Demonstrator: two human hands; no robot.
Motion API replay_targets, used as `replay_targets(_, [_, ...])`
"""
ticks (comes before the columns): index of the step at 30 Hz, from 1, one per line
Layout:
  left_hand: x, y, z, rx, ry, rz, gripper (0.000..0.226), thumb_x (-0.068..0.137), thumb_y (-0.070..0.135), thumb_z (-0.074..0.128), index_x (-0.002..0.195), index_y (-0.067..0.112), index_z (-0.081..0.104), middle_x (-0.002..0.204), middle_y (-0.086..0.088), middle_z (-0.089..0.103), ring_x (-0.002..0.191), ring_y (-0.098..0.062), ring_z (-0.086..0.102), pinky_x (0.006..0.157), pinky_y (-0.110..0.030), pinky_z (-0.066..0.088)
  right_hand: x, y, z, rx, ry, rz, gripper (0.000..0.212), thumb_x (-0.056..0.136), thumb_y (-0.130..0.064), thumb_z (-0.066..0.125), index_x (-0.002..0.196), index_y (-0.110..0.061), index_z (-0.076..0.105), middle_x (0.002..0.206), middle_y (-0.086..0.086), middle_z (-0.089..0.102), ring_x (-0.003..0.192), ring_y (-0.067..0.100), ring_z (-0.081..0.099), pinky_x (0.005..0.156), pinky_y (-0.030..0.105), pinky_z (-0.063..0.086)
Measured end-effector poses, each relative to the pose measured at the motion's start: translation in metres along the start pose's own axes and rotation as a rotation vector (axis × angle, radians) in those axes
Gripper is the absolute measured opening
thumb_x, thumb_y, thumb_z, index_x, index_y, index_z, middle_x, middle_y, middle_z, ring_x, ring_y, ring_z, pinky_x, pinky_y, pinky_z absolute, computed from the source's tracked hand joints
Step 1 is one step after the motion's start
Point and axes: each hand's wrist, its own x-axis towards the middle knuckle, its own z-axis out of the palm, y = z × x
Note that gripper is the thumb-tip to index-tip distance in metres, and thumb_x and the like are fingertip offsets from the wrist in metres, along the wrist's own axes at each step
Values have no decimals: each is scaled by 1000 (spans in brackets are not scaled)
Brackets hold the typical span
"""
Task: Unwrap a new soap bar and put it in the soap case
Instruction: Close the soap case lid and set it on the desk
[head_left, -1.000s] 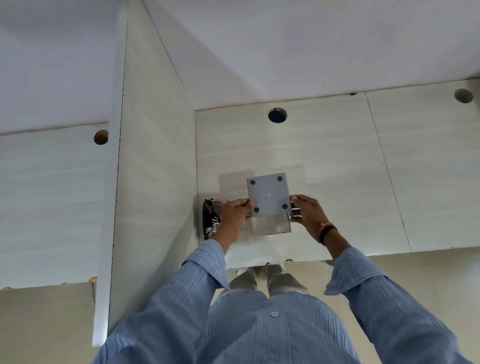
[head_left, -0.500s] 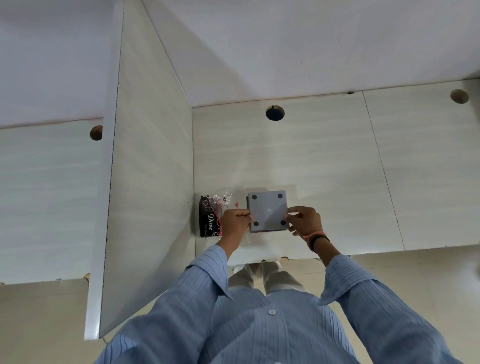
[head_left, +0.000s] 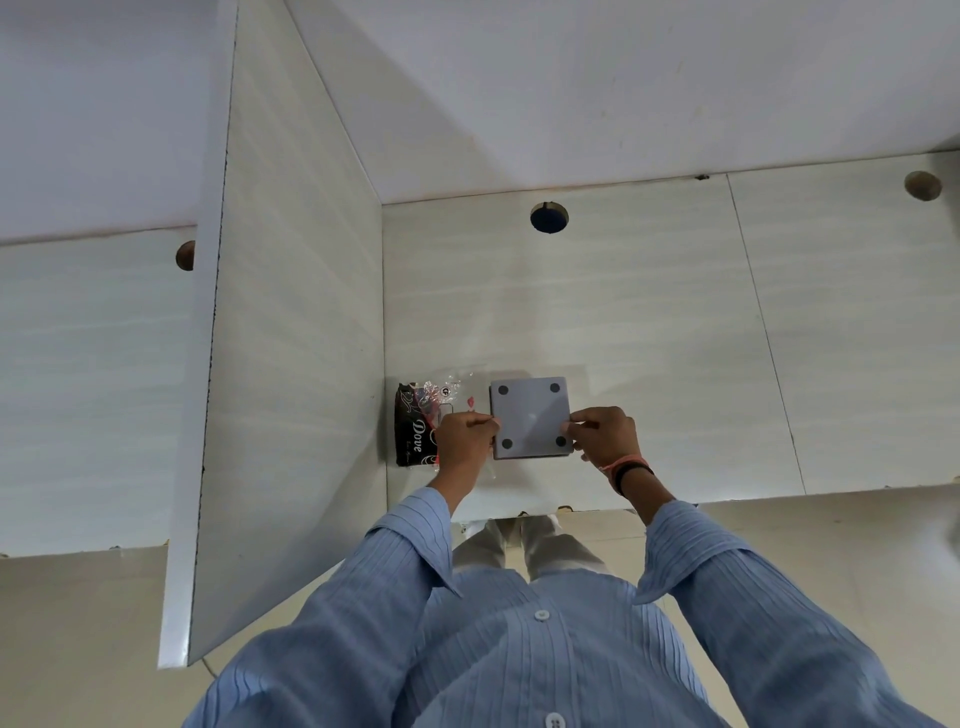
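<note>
A grey square soap case (head_left: 530, 415) with dark round dots at its four corners rests flat on the pale shelf surface (head_left: 649, 338). My left hand (head_left: 463, 440) pinches its left edge and my right hand (head_left: 602, 434) pinches its right edge. Just left of the case lies a dark Dove soap wrapper (head_left: 413, 431) with crinkled clear plastic on top, partly hidden behind my left hand. No bare soap bar is visible.
A tall white divider panel (head_left: 291, 364) stands close on the left, next to the wrapper. A round cable hole (head_left: 549, 217) sits in the shelf behind the case. The shelf's front edge (head_left: 727, 501) runs below my wrists.
The case was lifted and tilted with its lower part showing; both hands have lowered it flat onto the shelf. The wrapper is more exposed now.
</note>
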Motion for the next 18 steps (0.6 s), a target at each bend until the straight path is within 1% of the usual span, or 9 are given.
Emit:
replay_targets(5, [-2,1,-1,-9,19,0,29,81,0,74,68,26,74,71,-6,75,83,-41,75,79,-54,63,-2,0,1,0,-9,-11,12,83,-12,74,90,-6,81,78,16,76,75,38,74,72,47,64])
replay_targets(9, [-2,0,-2,-10,23,-8,24,81,0,74,73,22,75,74,-8,75,85,-40,76,81,-53,63,-6,0,1,6,-7,-6,10,83,-9,73,88,-4,80,79,20,76,75,42,73,69,47,64])
replay_targets(12, [-3,1,-3,-20,18,-11,24,81,-2,73,74,21,76,73,-6,74,85,-40,76,82,-53,62,-6,-1,2,-7,-6,-19,10,82,-9,72,85,-3,80,77,21,76,74,42,73,69,48,64])
replay_targets(13, [-4,2,-4,-21,14,-5,23,81,-2,73,76,20,77,72,-4,74,85,-39,76,82,-52,63,-6,-1,2,-11,-7,-23,10,82,-9,72,85,-3,80,77,21,76,74,42,73,69,48,64])
replay_targets(16, [-7,4,-5,-9,16,14,13,83,-2,73,89,6,80,70,1,72,85,-39,76,81,-51,63,-7,0,3,-15,-5,-36,11,82,-10,72,84,-3,80,75,19,76,72,40,73,69,48,64])
replay_targets(18, [-9,5,-7,-4,19,27,13,83,-1,72,92,4,80,70,1,72,85,-39,76,82,-51,63,-9,1,3,-14,-7,-49,11,83,-10,72,86,-4,81,74,18,76,73,39,73,69,47,64])
